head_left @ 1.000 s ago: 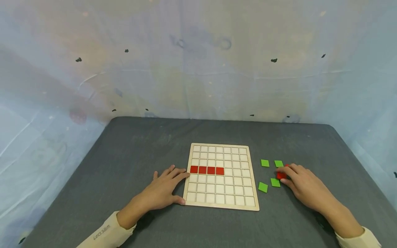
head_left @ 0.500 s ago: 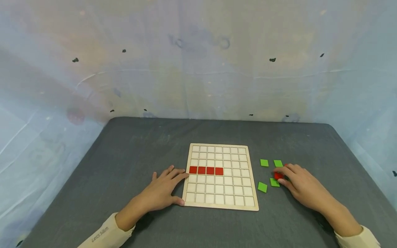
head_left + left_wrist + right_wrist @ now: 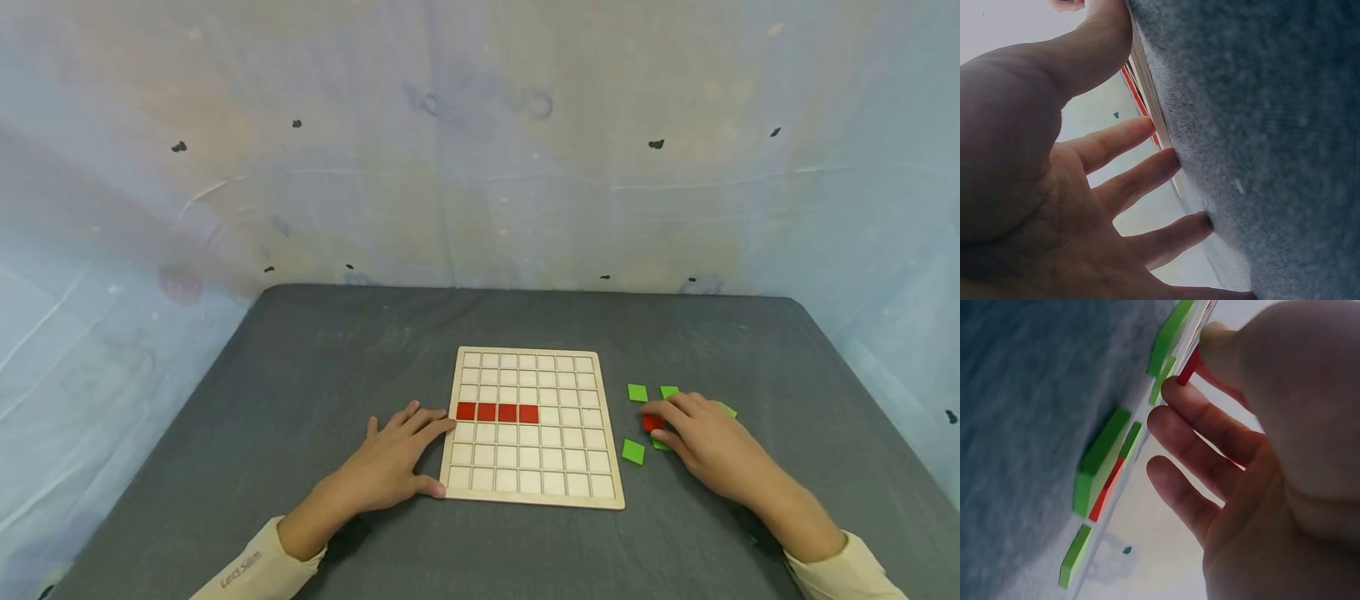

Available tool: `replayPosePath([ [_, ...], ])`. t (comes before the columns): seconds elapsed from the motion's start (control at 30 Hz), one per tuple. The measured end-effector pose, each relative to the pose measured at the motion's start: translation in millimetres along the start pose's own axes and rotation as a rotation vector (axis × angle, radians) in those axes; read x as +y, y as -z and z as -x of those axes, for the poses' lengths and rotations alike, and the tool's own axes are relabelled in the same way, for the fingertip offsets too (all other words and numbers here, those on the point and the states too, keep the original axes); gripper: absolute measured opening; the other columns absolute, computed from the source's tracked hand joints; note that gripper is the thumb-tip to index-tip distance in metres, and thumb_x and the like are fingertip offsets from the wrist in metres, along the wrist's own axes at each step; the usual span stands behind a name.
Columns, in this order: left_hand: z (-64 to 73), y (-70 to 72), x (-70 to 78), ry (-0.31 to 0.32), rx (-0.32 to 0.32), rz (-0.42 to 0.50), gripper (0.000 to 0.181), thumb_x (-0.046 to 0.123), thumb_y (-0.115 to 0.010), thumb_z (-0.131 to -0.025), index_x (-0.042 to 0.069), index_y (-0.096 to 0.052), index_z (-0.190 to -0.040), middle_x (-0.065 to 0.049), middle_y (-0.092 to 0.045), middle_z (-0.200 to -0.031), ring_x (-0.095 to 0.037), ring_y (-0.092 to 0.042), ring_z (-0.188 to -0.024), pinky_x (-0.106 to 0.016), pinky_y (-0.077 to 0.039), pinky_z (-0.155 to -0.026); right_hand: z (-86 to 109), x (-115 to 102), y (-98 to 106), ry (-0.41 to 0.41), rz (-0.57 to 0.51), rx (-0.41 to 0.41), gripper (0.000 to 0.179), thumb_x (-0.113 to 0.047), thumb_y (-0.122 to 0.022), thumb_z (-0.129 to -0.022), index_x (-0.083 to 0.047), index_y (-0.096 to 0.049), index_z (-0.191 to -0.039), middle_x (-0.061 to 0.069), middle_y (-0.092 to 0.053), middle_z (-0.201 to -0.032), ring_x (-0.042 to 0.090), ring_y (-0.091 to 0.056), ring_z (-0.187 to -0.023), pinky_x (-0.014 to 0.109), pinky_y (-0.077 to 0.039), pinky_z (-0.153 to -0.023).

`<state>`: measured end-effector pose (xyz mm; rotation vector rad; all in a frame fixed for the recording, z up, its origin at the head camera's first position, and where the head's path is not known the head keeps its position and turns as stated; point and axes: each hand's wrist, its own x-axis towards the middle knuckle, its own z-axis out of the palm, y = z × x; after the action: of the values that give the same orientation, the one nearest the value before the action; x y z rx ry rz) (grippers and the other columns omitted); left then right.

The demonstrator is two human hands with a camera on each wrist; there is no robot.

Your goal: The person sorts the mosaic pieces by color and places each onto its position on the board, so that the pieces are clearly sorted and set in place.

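A pale wooden grid board point(image 3: 537, 502) lies on the dark cloth, with a row of several red square tiles point(image 3: 486, 412) in its left cells. My left hand point(image 3: 393, 467) rests with spread fingers at the board's left edge, thumb by the near corner; the left wrist view shows the fingertips along that edge. To the right of the board, my right hand point(image 3: 708, 446) pinches a red tile point(image 3: 652, 423) between thumb and fingers. The right wrist view shows this red tile point(image 3: 1189, 365) held above the cloth, the other fingers loosely bent.
Several green tiles lie around my right hand, among them one nearer me point(image 3: 633, 452) and one farther off point(image 3: 637, 392). In the right wrist view another red tile point(image 3: 1107, 487) lies among them. A patterned curtain point(image 3: 480, 150) hangs behind the table.
My right hand has moved left toward the board with the red tile pinched in it, uncovering a green tile behind the hand. My left hand stays at the board's edge.
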<state>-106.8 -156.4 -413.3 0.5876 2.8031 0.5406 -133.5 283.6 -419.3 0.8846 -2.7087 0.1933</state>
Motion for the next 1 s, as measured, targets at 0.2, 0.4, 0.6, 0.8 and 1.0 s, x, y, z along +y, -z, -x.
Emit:
replayPosePath([
  [0.2, 0.0, -0.1, -0.1, 0.001, 0.001, 0.001, 0.085, 0.048, -0.081, -0.073, 0.029, -0.046, -0.148, 0.003, -0.039, -0.158, -0.039, -0.023, -0.152, -0.084, -0.018, -0.102, -4.3, -7, -3, 0.002, -0.012, -0.016, 0.035, -0.019, -0.077, -0.086, -0.018, -0.066, -0.120, -0.004, -0.062, -0.100, 0.015, -0.057, -0.089, 0.040, -0.047, -0.076],
  [0.4, -0.4, -0.5, -0.8, -0.001, 0.005, -0.007, 0.086, 0.049, -0.081, -0.073, 0.029, -0.046, -0.149, 0.004, -0.039, -0.158, -0.038, -0.022, -0.152, -0.084, -0.018, -0.102, -9.8, -14, -5, 0.030, -0.014, 0.010, 0.034, -0.019, -0.076, -0.087, -0.019, -0.067, -0.120, -0.006, -0.062, -0.100, 0.013, -0.058, -0.091, 0.038, -0.047, -0.080],
  [0.6, -0.5, 0.9, -0.9, 0.001, 0.001, -0.004, 0.085, 0.049, -0.081, -0.073, 0.030, -0.046, -0.148, 0.003, -0.039, -0.158, -0.039, -0.022, -0.152, -0.084, -0.018, -0.102, -17.7, -22, -7, 0.006, -0.001, -0.049, 0.035, -0.024, -0.076, -0.089, -0.021, -0.066, -0.122, -0.006, -0.062, -0.102, 0.011, -0.058, -0.091, 0.036, -0.050, -0.079],
  [0.8, 1.6, -0.2, 0.8, -0.001, 0.002, 0.009, 0.085, 0.048, -0.081, -0.074, 0.029, -0.046, -0.148, 0.003, -0.040, -0.157, -0.038, -0.022, -0.152, -0.084, -0.018, -0.102, -19.8, -30, -8, -0.009, -0.010, -0.086, 0.035, -0.027, -0.075, -0.089, -0.023, -0.066, -0.123, -0.006, -0.063, -0.106, 0.012, -0.058, -0.093, 0.037, -0.052, -0.083],
  [1.0, 0.7, -1.2, -1.3, -0.004, 0.005, 0.005, 0.085, 0.049, -0.081, -0.073, 0.030, -0.046, -0.149, 0.004, -0.039, -0.158, -0.038, -0.022, -0.153, -0.084, -0.017, -0.102, -20.8, -31, -8, -0.005, -0.002, -0.083, 0.034, -0.026, -0.074, -0.090, -0.022, -0.066, -0.123, -0.005, -0.063, -0.105, 0.011, -0.058, -0.091, 0.036, -0.051, -0.081],
])
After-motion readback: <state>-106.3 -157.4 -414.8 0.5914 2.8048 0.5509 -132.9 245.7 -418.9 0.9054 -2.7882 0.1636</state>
